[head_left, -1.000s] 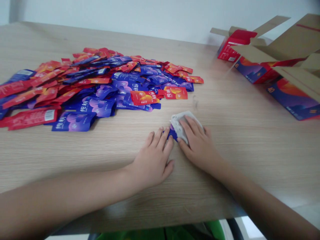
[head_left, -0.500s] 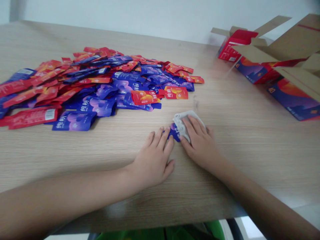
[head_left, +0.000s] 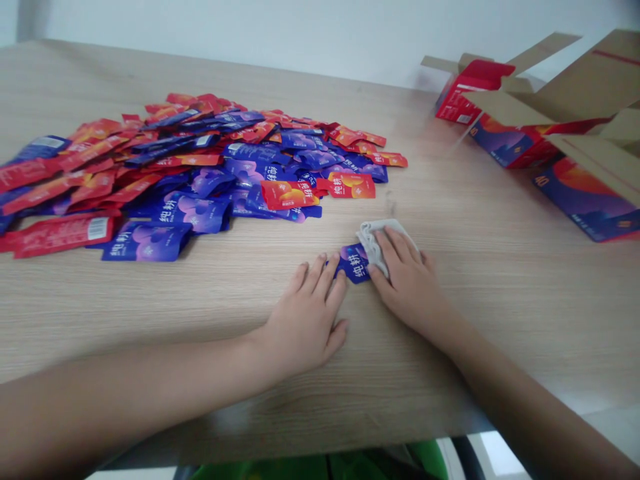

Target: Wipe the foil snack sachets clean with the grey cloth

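Observation:
A blue pouch (head_left: 354, 264) with white lettering lies flat on the table in front of me. The fingertips of my left hand (head_left: 311, 310) press down its left end, fingers stretched out and nothing gripped. Over the pouch's right part my right hand (head_left: 406, 273) holds a folded whitish cloth (head_left: 374, 235) against it, fingers lying on top of the cloth. That end of the pouch is hidden under cloth and hand. Beyond my left hand spreads a heap of red and blue pouches (head_left: 200, 160), overlapping one another.
Open cardboard boxes stand at the right: a small red one (head_left: 463, 97) at the back, and blue-and-red ones (head_left: 585, 200) nearer, flaps raised. A pale wall (head_left: 320, 40) runs behind the wood-grain table (head_left: 240, 293).
My right hand has slid the cloth a little to the right along the pouch, baring more of its lettering. My left hand stays in place.

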`<state>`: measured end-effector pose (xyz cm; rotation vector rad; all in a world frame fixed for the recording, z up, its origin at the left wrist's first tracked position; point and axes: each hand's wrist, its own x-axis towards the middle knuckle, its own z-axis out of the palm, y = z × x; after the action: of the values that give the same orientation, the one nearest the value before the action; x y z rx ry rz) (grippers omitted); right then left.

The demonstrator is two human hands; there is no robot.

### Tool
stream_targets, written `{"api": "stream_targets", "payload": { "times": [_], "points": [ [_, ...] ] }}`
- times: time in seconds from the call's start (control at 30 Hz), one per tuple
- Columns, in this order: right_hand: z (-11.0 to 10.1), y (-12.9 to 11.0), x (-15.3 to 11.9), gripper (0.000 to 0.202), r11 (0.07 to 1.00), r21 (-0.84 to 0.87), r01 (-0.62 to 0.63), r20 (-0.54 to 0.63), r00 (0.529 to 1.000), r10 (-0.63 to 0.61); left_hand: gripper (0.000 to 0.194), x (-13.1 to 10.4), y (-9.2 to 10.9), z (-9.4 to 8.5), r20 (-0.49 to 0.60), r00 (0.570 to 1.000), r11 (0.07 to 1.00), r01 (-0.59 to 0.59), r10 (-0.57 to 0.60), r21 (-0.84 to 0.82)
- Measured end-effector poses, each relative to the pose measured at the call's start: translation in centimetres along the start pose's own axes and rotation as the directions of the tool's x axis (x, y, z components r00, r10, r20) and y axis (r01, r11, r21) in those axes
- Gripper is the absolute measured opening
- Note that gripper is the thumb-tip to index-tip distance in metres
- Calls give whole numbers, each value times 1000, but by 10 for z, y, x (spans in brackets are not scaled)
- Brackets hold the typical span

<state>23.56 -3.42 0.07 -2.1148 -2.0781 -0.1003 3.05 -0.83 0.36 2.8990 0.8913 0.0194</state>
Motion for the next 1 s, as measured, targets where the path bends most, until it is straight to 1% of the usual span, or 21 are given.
{"api": "stream_targets", "payload": {
  "times": [0.03,0.07,0.1,0.17,0.23,0.3,0.37,0.4,0.47,0.5,0.53,0.57,0.63,0.67,0.73,0.77,0.8,0.87,0.93,0.97,1.0],
  "points": [
    [1,2,1,57,999,-11,-42,-18,999,42,68,0,0,0,5,1000,1000,2,-2,0],
    [2,0,0,57,998,-18,-57,-32,998,56,68,0,0,0,8,1000,1000,5,-5,1],
    [3,-4,-1,57,999,-23,-42,-40,998,41,68,1,0,0,7,1000,1000,6,-6,3],
    [2,-18,-4,57,998,-18,61,-27,998,-62,66,1,1,-1,0,1000,1000,4,-4,5],
    [0,-29,-7,57,982,11,186,4,982,-186,64,1,1,-1,-8,1000,1000,2,-2,8],
    [-2,-30,-7,56,970,36,240,23,970,-241,63,1,1,-1,-9,1000,1000,4,-4,10],
    [-2,-20,-3,56,982,36,186,24,982,-186,65,1,1,0,-7,1000,1000,4,-4,11],
    [-1,-13,-1,55,991,26,133,21,991,-133,67,1,1,0,-6,1000,1000,2,-2,12],
    [1,-1,2,56,1000,1,-20,-6,1000,20,68,1,0,1,-4,1000,1000,0,0,14],
    [2,1,2,56,997,-10,-72,-23,997,71,69,1,0,2,-3,1000,1000,1,-1,15],
    [3,0,2,56,996,-19,-91,-36,995,90,69,1,0,2,-3,1000,1000,3,-2,16],
    [3,-4,0,56,997,-22,-71,-40,997,70,69,1,0,2,-3,1000,1000,4,-4,16],
    [2,-18,-4,56,998,-10,57,-23,998,-57,66,1,1,1,-7,1000,1000,3,-3,14],
    [0,-24,-6,55,989,13,144,0,990,-144,65,0,1,0,-8,1000,1000,3,-2,13],
    [-3,-29,-7,55,972,47,231,26,972,-232,62,0,1,-1,-8,1000,1000,1,-1,10],
    [-4,-27,-6,55,972,54,227,30,973,-229,62,0,1,-1,-7,1000,1000,1,-1,9],
    [-4,-22,-4,54,981,51,188,26,981,-190,63,0,1,-1,-5,1000,1000,2,-2,7],
    [-3,-10,0,54,998,30,54,6,998,-55,66,1,1,-1,-2,1000,1000,1,-1,4],
    [0,-3,2,55,998,8,-56,-20,998,56,68,1,1,0,-2,1000,1000,-2,2,4],
    [1,-4,2,55,997,0,-73,-33,997,73,68,1,1,1,-3,1000,1000,-3,3,4],
    [2,-8,0,56,999,-5,-52,-36,998,51,68,0,1,1,-5,1000,1000,-3,3,5]
  ]
}}
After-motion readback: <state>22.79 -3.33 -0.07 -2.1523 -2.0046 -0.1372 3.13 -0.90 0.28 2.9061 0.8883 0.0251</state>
